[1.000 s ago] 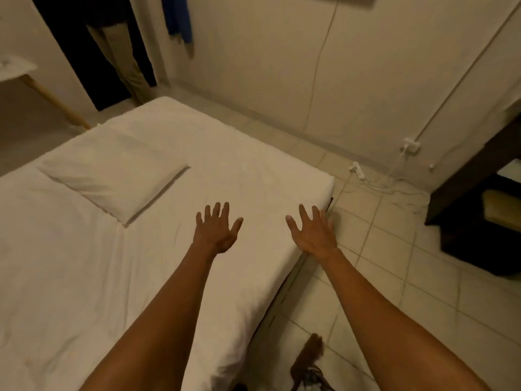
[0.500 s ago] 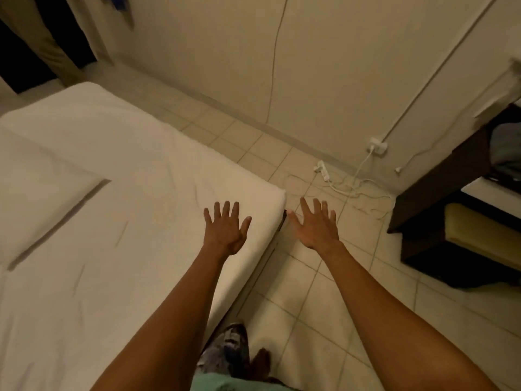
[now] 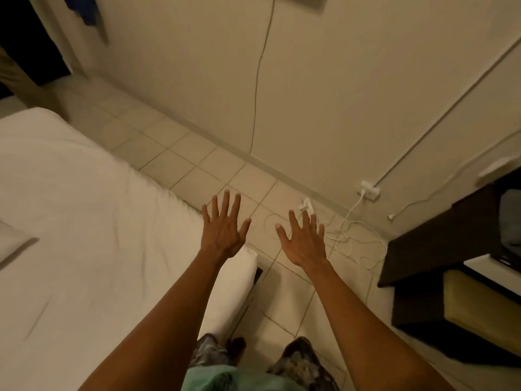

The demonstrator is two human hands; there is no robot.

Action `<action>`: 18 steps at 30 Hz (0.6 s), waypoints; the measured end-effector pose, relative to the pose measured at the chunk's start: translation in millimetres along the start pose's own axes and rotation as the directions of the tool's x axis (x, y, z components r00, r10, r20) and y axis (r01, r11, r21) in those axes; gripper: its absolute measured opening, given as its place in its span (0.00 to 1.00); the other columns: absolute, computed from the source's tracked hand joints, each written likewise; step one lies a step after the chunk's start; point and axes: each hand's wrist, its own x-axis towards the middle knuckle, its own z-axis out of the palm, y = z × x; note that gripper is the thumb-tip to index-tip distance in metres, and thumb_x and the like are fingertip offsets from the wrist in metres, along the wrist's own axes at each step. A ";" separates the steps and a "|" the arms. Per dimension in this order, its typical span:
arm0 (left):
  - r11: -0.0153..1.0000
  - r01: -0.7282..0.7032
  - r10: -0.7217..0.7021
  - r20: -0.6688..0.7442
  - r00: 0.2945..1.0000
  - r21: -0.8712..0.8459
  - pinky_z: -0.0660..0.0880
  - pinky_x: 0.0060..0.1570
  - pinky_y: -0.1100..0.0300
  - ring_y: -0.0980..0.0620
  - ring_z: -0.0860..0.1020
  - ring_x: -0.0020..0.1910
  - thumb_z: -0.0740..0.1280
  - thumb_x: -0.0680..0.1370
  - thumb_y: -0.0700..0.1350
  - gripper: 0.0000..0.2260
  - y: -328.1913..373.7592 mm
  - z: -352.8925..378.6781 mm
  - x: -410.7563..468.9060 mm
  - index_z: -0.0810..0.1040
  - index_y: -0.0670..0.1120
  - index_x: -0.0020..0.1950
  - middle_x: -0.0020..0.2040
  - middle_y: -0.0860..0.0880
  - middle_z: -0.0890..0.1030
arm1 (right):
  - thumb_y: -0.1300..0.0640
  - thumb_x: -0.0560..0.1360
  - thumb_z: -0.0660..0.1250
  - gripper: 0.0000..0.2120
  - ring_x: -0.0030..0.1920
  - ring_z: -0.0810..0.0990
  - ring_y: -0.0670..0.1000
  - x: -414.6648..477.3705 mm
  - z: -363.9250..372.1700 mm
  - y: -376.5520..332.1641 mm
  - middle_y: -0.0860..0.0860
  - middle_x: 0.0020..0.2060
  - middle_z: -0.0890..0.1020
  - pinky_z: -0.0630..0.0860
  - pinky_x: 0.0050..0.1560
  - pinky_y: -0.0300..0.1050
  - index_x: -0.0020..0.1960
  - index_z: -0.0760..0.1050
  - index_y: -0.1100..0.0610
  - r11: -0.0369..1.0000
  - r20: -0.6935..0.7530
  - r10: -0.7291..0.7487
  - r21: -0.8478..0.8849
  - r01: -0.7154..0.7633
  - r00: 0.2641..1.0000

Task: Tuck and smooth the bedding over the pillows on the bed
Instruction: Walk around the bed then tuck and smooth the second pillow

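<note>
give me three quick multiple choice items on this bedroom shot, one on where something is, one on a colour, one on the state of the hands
1. Where does the white power strip lie?
A. on the bed
B. on the tiled floor near the wall
C. on the dark furniture

2. What colour is the sheet on the bed?
A. white
B. blue
C. green

3. How are the left hand and right hand held?
A. both clenched on the sheet
B. one open, one holding a pillow
C. both open with fingers spread, holding nothing

Answers:
1. B, it rests on the floor tiles among loose white cable, below the wall socket.
2. A, the sheet is plain white across the whole mattress.
3. C, both palms face down with the fingers fanned out and nothing in them.
</note>
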 end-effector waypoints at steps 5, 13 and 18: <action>0.997 0.072 -0.071 -0.039 0.997 0.017 0.40 0.77 0.39 0.40 0.36 0.79 0.42 0.82 0.63 0.31 20.3 6.2 86.9 0.31 0.53 0.79 0.80 0.46 0.34 | 0.34 0.82 0.42 0.34 0.81 0.43 0.60 100.0 -29.4 23.0 0.58 0.82 0.48 0.40 0.79 0.61 0.83 0.47 0.50 0.999 0.032 -0.050 -0.008 0.050 0.998; 0.942 0.324 -0.325 0.001 0.946 -0.085 0.38 0.78 0.43 0.41 0.36 0.79 0.44 0.82 0.62 0.31 54.2 10.6 192.7 0.35 0.52 0.80 0.81 0.45 0.35 | 0.37 0.83 0.44 0.30 0.81 0.45 0.63 263.9 -75.7 43.3 0.60 0.81 0.51 0.44 0.79 0.63 0.82 0.50 0.47 0.948 0.108 -0.289 -0.104 0.300 0.951; 0.847 0.483 -0.502 -0.031 0.864 -0.223 0.38 0.78 0.44 0.43 0.37 0.80 0.45 0.82 0.62 0.31 51.3 5.1 238.3 0.37 0.53 0.80 0.82 0.47 0.40 | 0.37 0.83 0.45 0.31 0.80 0.45 0.66 352.9 -96.4 14.9 0.60 0.81 0.52 0.45 0.79 0.64 0.82 0.51 0.48 0.878 0.134 -0.448 -0.121 0.464 0.884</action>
